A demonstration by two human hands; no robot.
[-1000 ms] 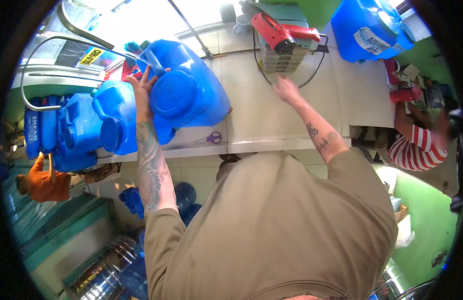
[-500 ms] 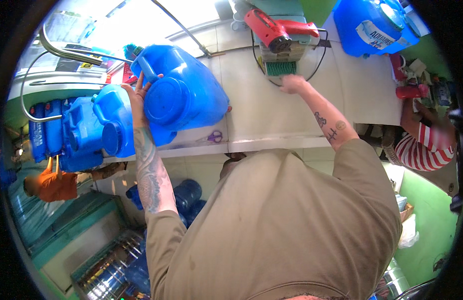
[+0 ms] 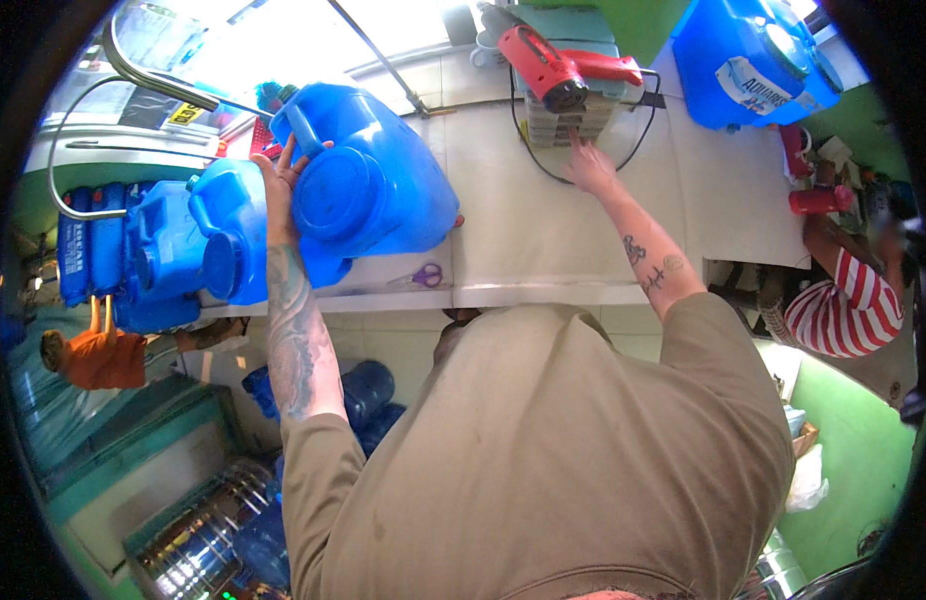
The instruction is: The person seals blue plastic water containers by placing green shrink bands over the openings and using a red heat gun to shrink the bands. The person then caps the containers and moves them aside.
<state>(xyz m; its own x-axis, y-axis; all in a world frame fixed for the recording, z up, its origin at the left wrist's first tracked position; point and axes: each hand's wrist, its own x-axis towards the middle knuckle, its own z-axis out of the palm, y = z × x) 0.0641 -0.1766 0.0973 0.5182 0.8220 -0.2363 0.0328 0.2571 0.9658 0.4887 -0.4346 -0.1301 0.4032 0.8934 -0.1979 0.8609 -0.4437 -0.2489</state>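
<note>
My left hand point(image 3: 279, 200) is at the handle of a big blue water jug point(image 3: 393, 170), its fingers hooked around the handle. The jug lies tilted on the counter, its round blue cap towards me. My right hand point(image 3: 591, 172) holds nothing. Its index finger stretches forward and touches the front of a stack of small pale drawers point(image 3: 553, 130), while the other fingers are partly curled. On top of that stack lies a red heat gun point(image 3: 543, 70), its black cord looping down around the drawers onto the counter.
More blue jugs point(image 3: 233, 230) stand left of my left hand. Purple-handled scissors point(image 3: 420, 276) lie near the counter's point(image 3: 543, 230) front edge. A large blue container point(image 3: 728, 75) stands at the far right. People in orange point(image 3: 108, 360) and red-striped clothing point(image 3: 848, 305) are at the sides.
My right hand has pushed forward against the drawer stack, and the green drawer that stuck out has gone in. My left hand stays at the jug.
</note>
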